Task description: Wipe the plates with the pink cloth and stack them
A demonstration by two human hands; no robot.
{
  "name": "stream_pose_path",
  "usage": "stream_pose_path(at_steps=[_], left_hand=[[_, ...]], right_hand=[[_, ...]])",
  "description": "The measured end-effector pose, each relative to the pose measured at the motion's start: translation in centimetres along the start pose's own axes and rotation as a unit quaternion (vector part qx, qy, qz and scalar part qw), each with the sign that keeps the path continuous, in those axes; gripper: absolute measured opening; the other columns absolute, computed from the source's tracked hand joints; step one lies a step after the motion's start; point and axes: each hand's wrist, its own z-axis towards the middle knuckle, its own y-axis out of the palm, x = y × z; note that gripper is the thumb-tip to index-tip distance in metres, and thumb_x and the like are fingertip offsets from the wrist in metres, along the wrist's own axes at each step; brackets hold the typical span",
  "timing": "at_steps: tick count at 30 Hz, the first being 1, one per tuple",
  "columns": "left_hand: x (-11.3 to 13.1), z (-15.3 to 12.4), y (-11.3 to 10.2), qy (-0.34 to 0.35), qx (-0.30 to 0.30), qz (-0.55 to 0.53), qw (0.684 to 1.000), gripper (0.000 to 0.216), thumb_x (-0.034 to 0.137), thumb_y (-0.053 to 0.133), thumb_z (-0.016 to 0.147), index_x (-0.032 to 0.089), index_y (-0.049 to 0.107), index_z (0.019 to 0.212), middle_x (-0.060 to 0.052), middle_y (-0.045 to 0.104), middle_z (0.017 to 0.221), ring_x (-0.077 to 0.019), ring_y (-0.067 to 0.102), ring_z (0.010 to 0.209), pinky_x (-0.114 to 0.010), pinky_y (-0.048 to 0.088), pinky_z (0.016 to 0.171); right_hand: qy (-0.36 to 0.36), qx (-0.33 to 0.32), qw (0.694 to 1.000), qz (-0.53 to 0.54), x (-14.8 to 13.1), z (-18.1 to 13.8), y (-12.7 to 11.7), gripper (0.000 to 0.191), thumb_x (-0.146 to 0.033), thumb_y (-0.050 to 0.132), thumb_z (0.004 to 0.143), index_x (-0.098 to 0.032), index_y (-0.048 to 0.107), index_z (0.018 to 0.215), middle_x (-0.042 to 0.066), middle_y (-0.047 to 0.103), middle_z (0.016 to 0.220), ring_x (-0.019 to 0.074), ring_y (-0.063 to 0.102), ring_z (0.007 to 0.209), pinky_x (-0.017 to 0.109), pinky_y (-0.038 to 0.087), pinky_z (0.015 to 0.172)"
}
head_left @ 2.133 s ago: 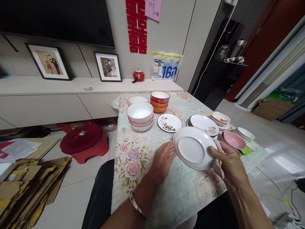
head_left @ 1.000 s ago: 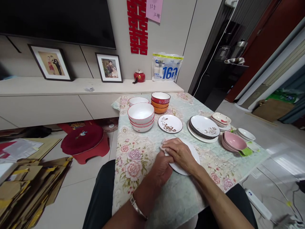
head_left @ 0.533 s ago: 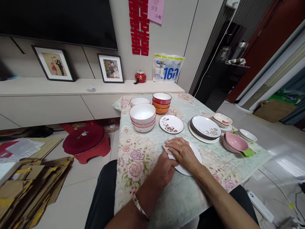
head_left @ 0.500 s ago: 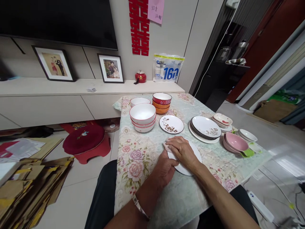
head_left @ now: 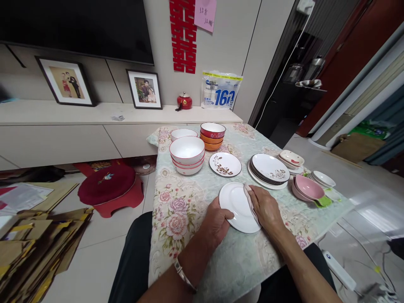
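A plain white plate (head_left: 235,204) is tilted above the front of the table. My left hand (head_left: 216,221) grips its left rim, thumb on the upper face and fingers underneath. On the right rim, my right hand (head_left: 265,206) is closed around a pale pinkish cloth (head_left: 249,195) pressed against the plate. Some of the right fingers are hidden behind the hand. Just beyond lies a white plate with brown flowers (head_left: 225,164). To the right of it is a stack of dark-rimmed flowered plates (head_left: 270,167).
Stacked white bowls with red rims (head_left: 187,151) and orange and red bowls (head_left: 212,135) stand at the back left of the flowered tablecloth (head_left: 176,210). Pink bowls (head_left: 308,187) and small white bowls (head_left: 322,179) sit at the right. A red stool (head_left: 109,189) stands on the floor.
My right hand has slid with the cloth from the plate's upper left to its right rim, uncovering the plate's face. My left hand keeps hold of the left rim.
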Motion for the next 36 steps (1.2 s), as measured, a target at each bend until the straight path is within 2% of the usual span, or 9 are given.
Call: stream_pose_path(at_steps=[5,11,14,17,23,28,32,35,36], left_hand=[[-0.2,-0.1,0.1,0.006,0.002,0.004,1.0,0.068,0.0,0.062,0.045,0.017,0.069,0.11,-0.01,0.076,0.105,-0.035,0.061,0.115,-0.046,0.044,0.101],[-0.3,0.0,0.0,-0.012,-0.012,-0.005,1.0,0.072,-0.001,0.07,0.045,0.016,0.067,0.115,-0.012,0.076,0.106,-0.035,0.063,0.111,-0.047,0.044,0.099],[-0.3,0.1,-0.1,-0.013,-0.016,-0.014,1.0,0.07,-0.002,0.07,0.045,0.016,0.067,0.113,-0.011,0.076,0.104,-0.0347,0.063,0.113,-0.046,0.044,0.099],[-0.3,0.2,-0.2,-0.018,-0.025,-0.026,0.999,0.065,-0.003,0.068,0.046,0.017,0.067,0.108,-0.009,0.076,0.099,-0.0338,0.064,0.109,-0.045,0.045,0.096],[0.0,0.3,-0.6,-0.025,-0.056,-0.078,0.995,0.045,0.0,0.059,0.047,0.021,0.069,0.086,-0.002,0.072,0.08,-0.0254,0.067,0.089,-0.036,0.048,0.084],[1.2,0.4,-0.6,-0.064,-0.038,-0.167,0.983,0.017,0.023,0.063,0.069,0.015,0.069,0.083,-0.005,0.071,0.08,-0.0178,0.065,0.076,-0.031,0.051,0.083],[1.3,0.6,-0.5,-0.091,-0.046,-0.149,0.984,0.035,0.039,0.062,0.078,0.011,0.069,0.098,-0.012,0.072,0.09,-0.0266,0.068,0.09,-0.038,0.052,0.085],[0.6,0.9,-0.6,-0.113,-0.064,-0.097,0.987,0.042,0.037,0.065,0.077,0.01,0.067,0.109,-0.015,0.073,0.096,-0.0304,0.068,0.093,-0.042,0.054,0.083],[0.3,1.0,-0.7,-0.098,-0.069,-0.081,0.99,0.042,0.035,0.067,0.076,0.01,0.067,0.11,-0.016,0.073,0.097,-0.0306,0.068,0.093,-0.042,0.054,0.083]], right_hand=[[-0.001,0.01,0.999,-0.044,1.1,-1.8,-0.5,0.043,-0.037,0.034,0.102,-0.013,0.068,0.114,0.017,0.073,0.109,0.0309,0.065,0.098,0.045,0.048,0.088],[0.006,-0.022,1.0,-0.013,-0.4,2.3,0.0,0.04,-0.03,0.035,0.101,-0.014,0.071,0.101,0.016,0.074,0.098,0.03,0.066,0.092,0.042,0.048,0.084],[-0.029,-0.039,0.999,0.006,-2.0,4.2,0.9,0.035,-0.026,0.039,0.099,-0.015,0.071,0.105,0.014,0.074,0.105,0.0277,0.065,0.098,0.039,0.047,0.089],[-0.075,-0.06,0.995,0.023,-4.1,4.6,1.6,0.03,-0.026,0.043,0.099,-0.018,0.071,0.106,0.011,0.073,0.11,0.0252,0.064,0.105,0.037,0.048,0.092],[-0.211,-0.092,0.972,0.047,-7.1,2.6,1.2,0.029,-0.022,0.042,0.101,-0.021,0.071,0.107,0.01,0.069,0.121,0.024,0.061,0.116,0.039,0.05,0.098],[-0.26,-0.087,0.96,0.059,-7.3,-0.5,-0.2,0.029,-0.019,0.047,0.099,-0.021,0.067,0.12,0.011,0.066,0.129,0.0277,0.056,0.128,0.048,0.047,0.107],[-0.29,-0.078,0.95,0.087,-6.3,-3.3,-1.1,0.038,-0.015,0.048,0.099,-0.023,0.059,0.134,0.011,0.063,0.137,0.0275,0.047,0.138,0.051,0.045,0.112],[-0.31,-0.066,0.942,0.111,-4.8,-4.8,-1.7,0.044,-0.011,0.049,0.098,-0.024,0.055,0.14,0.009,0.062,0.139,0.0249,0.045,0.141,0.047,0.046,0.112],[-0.313,-0.062,0.94,0.117,-4.3,-5.2,-1.9,0.047,-0.009,0.049,0.097,-0.025,0.054,0.142,0.009,0.062,0.139,0.0244,0.045,0.141,0.046,0.046,0.112]])
